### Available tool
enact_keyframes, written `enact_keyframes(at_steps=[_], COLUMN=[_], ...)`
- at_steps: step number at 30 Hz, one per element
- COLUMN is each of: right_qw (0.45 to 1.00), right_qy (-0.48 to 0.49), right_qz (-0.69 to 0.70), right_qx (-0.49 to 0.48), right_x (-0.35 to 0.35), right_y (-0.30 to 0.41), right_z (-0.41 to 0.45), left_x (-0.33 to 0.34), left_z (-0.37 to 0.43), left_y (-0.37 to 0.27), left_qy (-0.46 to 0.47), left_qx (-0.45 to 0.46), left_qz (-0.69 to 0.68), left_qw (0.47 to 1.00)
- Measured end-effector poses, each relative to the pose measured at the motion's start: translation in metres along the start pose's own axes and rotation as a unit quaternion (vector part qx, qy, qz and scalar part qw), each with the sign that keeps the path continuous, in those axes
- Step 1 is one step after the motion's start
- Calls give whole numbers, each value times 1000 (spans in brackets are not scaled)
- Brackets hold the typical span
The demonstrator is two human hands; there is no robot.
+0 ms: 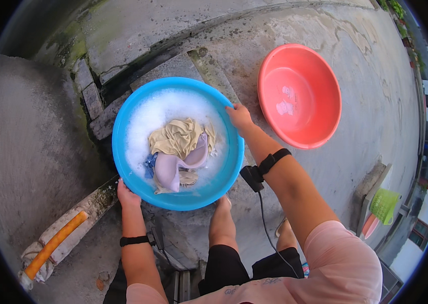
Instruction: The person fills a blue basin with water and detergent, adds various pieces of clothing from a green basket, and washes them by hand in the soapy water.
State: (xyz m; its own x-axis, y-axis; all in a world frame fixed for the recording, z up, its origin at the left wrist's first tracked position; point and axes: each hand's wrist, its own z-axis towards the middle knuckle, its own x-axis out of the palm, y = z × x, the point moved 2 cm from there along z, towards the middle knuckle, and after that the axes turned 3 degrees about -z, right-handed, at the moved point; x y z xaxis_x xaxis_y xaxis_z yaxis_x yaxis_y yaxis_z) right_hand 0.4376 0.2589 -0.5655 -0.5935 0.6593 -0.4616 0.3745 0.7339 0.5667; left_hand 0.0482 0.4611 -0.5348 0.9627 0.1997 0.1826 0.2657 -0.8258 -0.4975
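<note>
A round blue plastic basin (122, 110) with white suds is held between my two hands. My left hand (128, 195) grips its lower left rim; my right hand (239, 117) grips the rim at the upper right. The fingers under the basin are hidden. Inside, on the foam (145, 108), lie a crumpled beige cloth (177, 136), a pale lilac molded bra (168, 169) and a small blue cloth (150, 165). To the right of the blue basin, a red plastic basin (312, 95) with a printed cartoon design rests on the concrete.
An open drain channel (141, 68) edged with stone blocks runs behind the blue basin. An orange hose (56, 245) lies along a pale ledge at lower left. A green plastic basket (384, 205) stands at the far right. A black cable (267, 224) hangs from my right armband.
</note>
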Motion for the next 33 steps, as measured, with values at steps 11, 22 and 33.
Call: enact_keyframes(at_steps=[11,22,33], right_qw=[1000,995,954], right_qy=[7,-12,-103], right_qz=[15,9,148], right_qx=[6,100,238], right_x=[-100,-363,-652], right_y=[-108,-360,-621], right_z=[-57,-180,-297], left_x=[7,99,194], left_z=[-83,-255,-448], left_y=[35,237,578], left_qy=[-29,82,154], left_qx=[-23,-98,-145], left_qz=[67,292,451], left_qw=[997,948,867])
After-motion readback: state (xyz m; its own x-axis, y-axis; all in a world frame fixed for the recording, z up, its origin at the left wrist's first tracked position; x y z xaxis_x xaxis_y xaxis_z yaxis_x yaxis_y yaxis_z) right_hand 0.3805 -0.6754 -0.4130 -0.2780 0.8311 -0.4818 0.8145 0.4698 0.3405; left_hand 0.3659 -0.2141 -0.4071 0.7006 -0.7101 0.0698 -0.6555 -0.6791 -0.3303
